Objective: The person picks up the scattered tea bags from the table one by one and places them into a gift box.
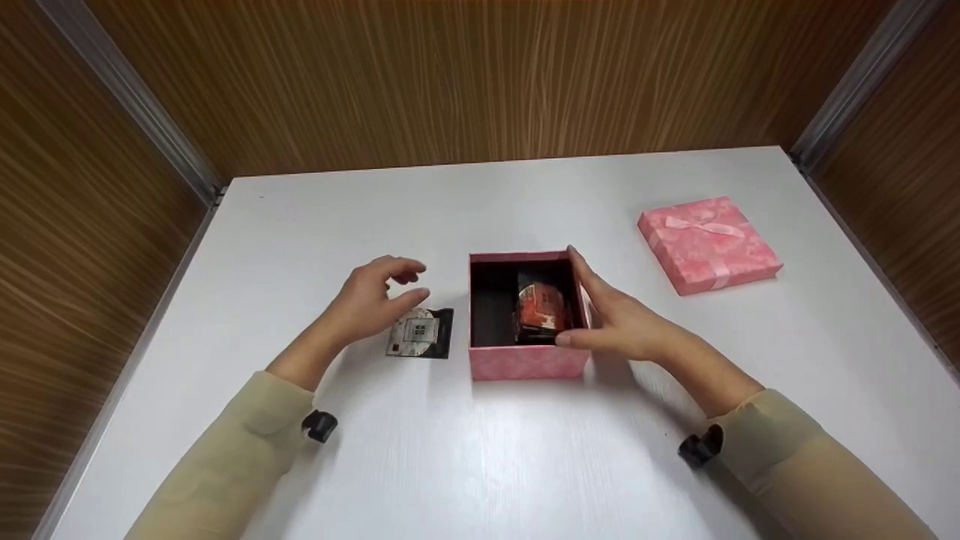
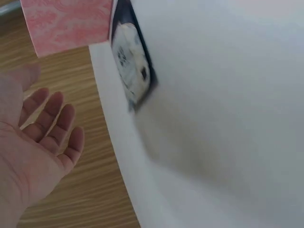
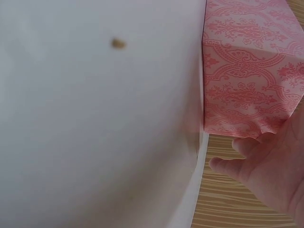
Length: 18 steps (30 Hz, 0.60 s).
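Note:
A pink patterned gift box (image 1: pixel 529 364) stands without its lid in the middle of the white table, its inside black. My right hand (image 1: pixel 619 319) holds the box's right side, thumb at the near corner and fingers along the side to the far corner. In the box's right half sits a bundle of red and black printed packets (image 1: pixel 541 306). My left hand (image 1: pixel 375 300) hovers left of the box, fingers loosely bent and holding nothing. Below it a flat black-and-cream printed packet (image 1: pixel 418 334) lies on the table; the left wrist view shows this packet (image 2: pixel 130 61) beside the box.
The pink box lid (image 1: pixel 709 244), with a ribbon bow on top, lies at the back right. Wood-grain panels (image 1: pixel 480 82) enclose the white table (image 1: pixel 337 217) at the back and both sides.

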{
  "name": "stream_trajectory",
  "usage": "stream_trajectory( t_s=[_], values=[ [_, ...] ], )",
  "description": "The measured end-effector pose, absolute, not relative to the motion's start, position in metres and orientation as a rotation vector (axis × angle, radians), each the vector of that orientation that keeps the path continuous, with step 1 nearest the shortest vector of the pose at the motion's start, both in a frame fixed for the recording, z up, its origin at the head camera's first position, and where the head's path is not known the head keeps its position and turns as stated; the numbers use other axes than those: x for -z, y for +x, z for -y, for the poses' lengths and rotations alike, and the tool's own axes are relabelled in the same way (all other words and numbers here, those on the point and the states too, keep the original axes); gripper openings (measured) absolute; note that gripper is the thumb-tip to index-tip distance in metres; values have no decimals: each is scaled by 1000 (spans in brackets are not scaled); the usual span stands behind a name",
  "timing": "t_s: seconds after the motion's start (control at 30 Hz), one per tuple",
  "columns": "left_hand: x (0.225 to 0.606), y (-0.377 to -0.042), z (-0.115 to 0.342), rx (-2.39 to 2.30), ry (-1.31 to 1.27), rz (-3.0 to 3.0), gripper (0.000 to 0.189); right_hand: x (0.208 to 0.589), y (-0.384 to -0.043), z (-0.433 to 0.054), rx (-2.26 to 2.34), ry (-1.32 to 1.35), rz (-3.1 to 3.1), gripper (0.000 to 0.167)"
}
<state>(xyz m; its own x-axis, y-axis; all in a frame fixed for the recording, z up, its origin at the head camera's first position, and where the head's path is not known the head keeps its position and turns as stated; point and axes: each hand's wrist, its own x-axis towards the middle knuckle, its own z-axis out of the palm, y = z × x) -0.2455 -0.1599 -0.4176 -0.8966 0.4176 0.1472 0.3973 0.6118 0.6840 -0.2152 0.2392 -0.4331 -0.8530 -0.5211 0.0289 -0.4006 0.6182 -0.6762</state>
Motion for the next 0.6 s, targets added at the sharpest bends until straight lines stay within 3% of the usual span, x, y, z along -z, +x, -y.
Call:
stream_trajectory(
  t_s=[0.23, 0.6],
  values=[
    [431, -241, 177, -1055, 639, -2685, 55, 433, -215, -239, 1083, -767, -2658, 123],
    [440, -245, 170, -919, 767, -2618, 65, 432, -215, -239, 1068, -775, -2667, 123]
  ],
)
